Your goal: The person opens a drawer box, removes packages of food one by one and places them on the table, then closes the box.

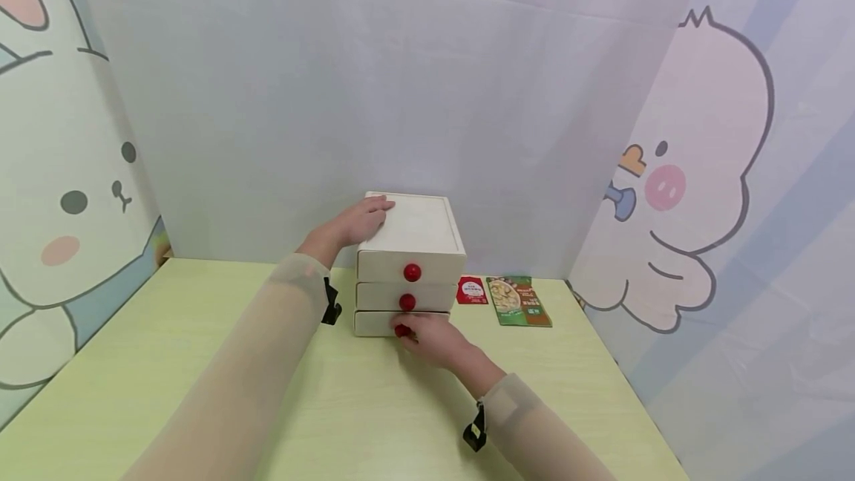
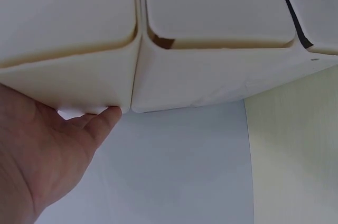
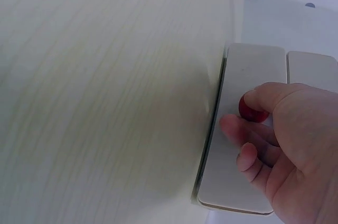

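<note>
A small white three-drawer cabinet point(image 1: 421, 223) stands at the back of the table, its drawer fronts facing me. Red round knobs mark the top drawer point(image 1: 379, 266) and the middle drawer point(image 1: 374, 296). My left hand point(image 1: 357, 221) rests at the cabinet's upper left edge, fingers lying over the top. In the left wrist view, fingertips touch the white side wall point(image 2: 185, 78). Down at the bottom drawer point(image 1: 372, 323), my right hand point(image 1: 434, 340) pinches the red knob point(image 3: 250, 110) between thumb and finger, the other fingers loosely curled.
To the right of the cabinet, a small red packet point(image 1: 472, 290) and a green and brown food packet point(image 1: 519, 301) lie flat on the pale wood-grain table point(image 1: 347, 421). A light curtain point(image 1: 267, 95) hangs right behind, with cartoon-printed sheets on both sides.
</note>
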Motion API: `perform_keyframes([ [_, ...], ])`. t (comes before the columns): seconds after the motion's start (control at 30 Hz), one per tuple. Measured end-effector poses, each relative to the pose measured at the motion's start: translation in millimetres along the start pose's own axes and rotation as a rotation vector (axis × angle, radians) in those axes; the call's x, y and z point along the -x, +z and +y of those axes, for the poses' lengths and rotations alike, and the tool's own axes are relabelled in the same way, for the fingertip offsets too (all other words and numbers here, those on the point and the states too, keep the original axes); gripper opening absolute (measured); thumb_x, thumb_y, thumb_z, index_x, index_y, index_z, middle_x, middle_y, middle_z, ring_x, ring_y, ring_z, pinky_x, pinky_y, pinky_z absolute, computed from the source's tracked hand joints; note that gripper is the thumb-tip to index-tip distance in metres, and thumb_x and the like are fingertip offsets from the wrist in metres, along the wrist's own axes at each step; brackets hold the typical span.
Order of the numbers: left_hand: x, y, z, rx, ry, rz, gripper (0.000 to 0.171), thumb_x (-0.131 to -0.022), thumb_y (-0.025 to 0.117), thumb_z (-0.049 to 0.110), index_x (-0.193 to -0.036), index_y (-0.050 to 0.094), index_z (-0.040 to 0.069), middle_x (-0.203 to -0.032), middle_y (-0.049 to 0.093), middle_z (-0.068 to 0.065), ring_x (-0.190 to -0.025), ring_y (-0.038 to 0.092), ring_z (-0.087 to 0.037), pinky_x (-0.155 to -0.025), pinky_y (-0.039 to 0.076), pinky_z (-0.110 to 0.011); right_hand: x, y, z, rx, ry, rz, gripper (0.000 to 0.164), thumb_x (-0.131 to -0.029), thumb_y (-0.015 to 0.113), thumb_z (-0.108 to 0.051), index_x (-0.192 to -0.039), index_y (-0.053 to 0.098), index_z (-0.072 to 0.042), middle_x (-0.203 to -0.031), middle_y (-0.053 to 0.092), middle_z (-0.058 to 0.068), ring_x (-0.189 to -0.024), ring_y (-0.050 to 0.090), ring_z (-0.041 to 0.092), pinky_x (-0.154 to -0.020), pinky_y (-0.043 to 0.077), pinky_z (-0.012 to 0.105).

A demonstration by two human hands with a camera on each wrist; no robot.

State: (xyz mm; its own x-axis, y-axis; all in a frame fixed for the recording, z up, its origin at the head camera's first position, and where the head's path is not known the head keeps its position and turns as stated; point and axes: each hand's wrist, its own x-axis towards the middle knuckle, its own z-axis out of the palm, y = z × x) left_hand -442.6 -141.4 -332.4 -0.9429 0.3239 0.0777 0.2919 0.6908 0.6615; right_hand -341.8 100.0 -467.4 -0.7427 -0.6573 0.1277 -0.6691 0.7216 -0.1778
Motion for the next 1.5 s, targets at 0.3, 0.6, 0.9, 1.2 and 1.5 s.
perform_keyframes([
  [0.3, 1.8, -1.2, 3.2, -0.005, 0.008, 0.002, 0.06, -0.116, 0.026, 0.029, -0.174, 0.034, 0.012, -0.186, 0.014, -0.013, -0.173, 0.008, -0.037, -0.14, 0.011, -0.057, -0.4, -1.7, -2.0, 0.01, -0.022, 0.016, 0.022, -0.105, 0.076, -0.018, -0.127, 0.076, -0.016, -0.108, 0.079, -0.001, -0.084, 0.061, 0.008, -0.087, 0.062, 0.028],
  [0.6, 2.7, -2.0, 2.5, 0.008, -0.013, 0.01, 0.06, -0.117, 0.027, 0.028, -0.174, 0.035, 0.013, -0.186, 0.014, -0.011, -0.174, 0.008, -0.036, -0.14, 0.012, -0.058, -4.3, 1.7, -1.7, 0.015, -0.015, 0.007, 0.024, -0.101, 0.081, -0.019, -0.125, 0.077, -0.02, -0.105, 0.078, -0.003, -0.084, 0.06, 0.009, -0.085, 0.06, 0.027],
  [0.9, 1.7, 0.2, 2.2, -0.009, -0.014, 0.01, 0.06, -0.117, 0.026, 0.03, -0.174, 0.034, 0.013, -0.186, 0.013, -0.012, -0.173, 0.008, -0.036, -0.14, 0.012, -0.058, -5.7, 5.4, -2.4, 0.001, -0.023, 0.032, 0.017, -0.102, 0.08, -0.016, -0.119, 0.079, -0.019, -0.099, 0.075, -0.004, -0.079, 0.057, 0.008, -0.079, 0.056, 0.022],
  [1.2, 2.0, -0.2, 4.7, 0.01, -0.011, 0.012, 0.06, -0.117, 0.028, 0.03, -0.173, 0.036, 0.012, -0.186, 0.014, -0.012, -0.173, 0.009, -0.036, -0.14, 0.013, -0.057, -7.4, 3.8, -0.5, 0.012, -0.039, 0.03, 0.015, -0.102, 0.079, -0.015, -0.117, 0.08, -0.017, -0.096, 0.075, -0.003, -0.076, 0.054, 0.007, -0.074, 0.051, 0.018],
  [1.5, 0.1, 0.3, 3.1, -0.001, 0.0, 0.014, 0.06, -0.116, 0.027, 0.029, -0.173, 0.036, 0.011, -0.186, 0.015, -0.013, -0.173, 0.009, -0.037, -0.14, 0.012, -0.057, -7.7, 3.8, 0.4, 0.0, -0.032, 0.021, 0.014, -0.103, 0.079, -0.016, -0.117, 0.08, -0.017, -0.097, 0.075, -0.003, -0.076, 0.056, 0.007, -0.075, 0.053, 0.02],
])
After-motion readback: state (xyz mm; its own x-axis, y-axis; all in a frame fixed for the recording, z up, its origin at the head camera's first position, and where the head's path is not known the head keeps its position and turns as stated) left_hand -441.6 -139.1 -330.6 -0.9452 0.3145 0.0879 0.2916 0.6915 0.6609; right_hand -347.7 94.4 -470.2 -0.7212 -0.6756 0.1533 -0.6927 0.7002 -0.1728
